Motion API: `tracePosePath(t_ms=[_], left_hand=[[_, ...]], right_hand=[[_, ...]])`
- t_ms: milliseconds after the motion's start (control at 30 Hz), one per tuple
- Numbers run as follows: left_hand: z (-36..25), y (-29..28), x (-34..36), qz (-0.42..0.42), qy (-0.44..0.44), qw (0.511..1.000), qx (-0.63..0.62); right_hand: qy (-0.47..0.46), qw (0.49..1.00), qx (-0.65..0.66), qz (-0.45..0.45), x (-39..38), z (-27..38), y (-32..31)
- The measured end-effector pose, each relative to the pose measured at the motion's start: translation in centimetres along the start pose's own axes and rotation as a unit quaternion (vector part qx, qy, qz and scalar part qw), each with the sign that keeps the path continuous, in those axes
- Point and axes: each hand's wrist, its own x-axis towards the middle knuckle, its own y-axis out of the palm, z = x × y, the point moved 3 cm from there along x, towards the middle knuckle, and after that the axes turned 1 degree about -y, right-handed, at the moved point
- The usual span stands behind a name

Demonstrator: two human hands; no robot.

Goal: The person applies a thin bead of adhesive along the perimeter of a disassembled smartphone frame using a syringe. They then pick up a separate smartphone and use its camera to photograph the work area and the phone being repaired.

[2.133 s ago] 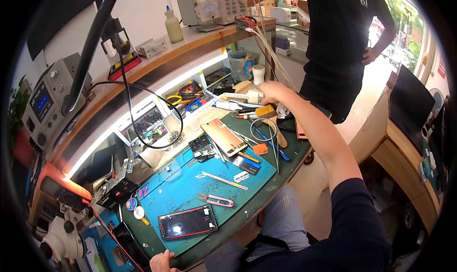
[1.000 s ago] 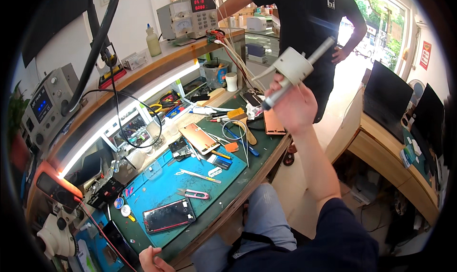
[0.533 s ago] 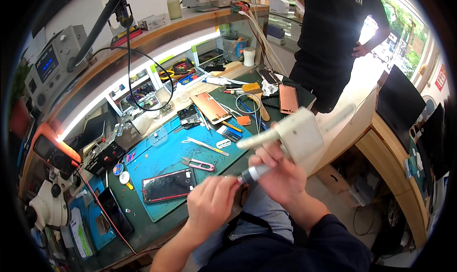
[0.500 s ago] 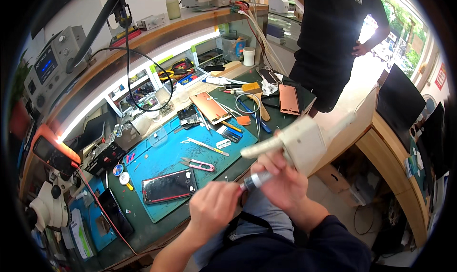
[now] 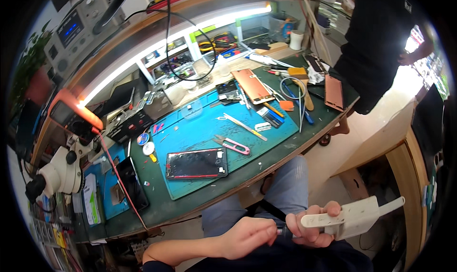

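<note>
Low in front of my body, my right hand (image 5: 312, 229) is wrapped round an off-white, boxy hand tool (image 5: 364, 217) with a rounded bar on one side and a slim arm on the other. A short dark and silver cylinder (image 5: 284, 232) sticks out of that grip toward my left hand (image 5: 250, 236). The fingers of my left hand are closed at the cylinder's end, where a bit of red shows. What exactly they pinch is hidden. On the blue mat (image 5: 190, 188) lies a dark phone (image 5: 197, 164) with a red edge, beside pink-handled snips (image 5: 233, 145).
Tweezers (image 5: 243, 126), a gold phone shell (image 5: 252, 85) and a coppery panel (image 5: 333, 93) lie farther back. An orange multimeter (image 5: 69, 112) and a white microscope (image 5: 59, 169) stand at left. Another person (image 5: 378, 43) stands at the far right.
Both hands have moved down and right, away from the bench edge, with the off-white tool and cylinder still held. The view has shifted, so the bench appears farther right.
</note>
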Motion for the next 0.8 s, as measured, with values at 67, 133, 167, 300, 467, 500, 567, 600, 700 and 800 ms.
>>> tracePosePath(t_ms=[67,133,167,300,467,500,567,600,700,800], left_hand=[[1.8,-0.5,-0.9,0.014,-0.255,0.907,-0.334],[3.1,-1.1,-1.1,0.053,-0.271,0.880,-0.385],[3.3,-1.3,-1.3,0.059,-0.289,0.862,-0.412],[4.7,-1.6,-1.2,0.017,-0.277,0.885,-0.373],[-3.9,-9.4,-1.3,-0.229,0.132,0.842,0.470],[-5.0,-12.3,-1.6,-0.320,0.128,0.760,0.551],[-7.9,-18.2,-2.3,-0.410,0.091,0.652,0.631],[-8.0,-21.4,-3.4,-0.425,0.057,0.592,0.683],[-7.3,-25.5,-3.5,-0.429,0.044,0.456,0.779],[-6.2,-27.4,-2.9,-0.433,-0.015,0.453,0.779]], right_hand=[[0.001,0.999,-0.040,0.032,0.5,-0.5,-0.4],[0.017,0.996,-0.068,0.059,0.7,-1.2,-0.9],[0.022,0.994,-0.082,0.073,0.8,-1.5,-1.2],[0.147,0.932,0.317,0.098,1.5,-1.3,-3.0],[-0.005,0.917,0.382,-0.118,2.6,0.7,-5.8],[-0.018,0.923,0.364,-0.123,2.5,1.0,-6.4],[-0.024,0.929,0.348,-0.125,2.2,1.1,-7.3],[-0.017,0.928,0.352,-0.123,2.0,0.9,-7.5],[0.006,0.931,0.343,-0.121,1.7,0.7,-8.2],[0.019,0.935,0.331,-0.126,1.3,0.9,-9.2]])
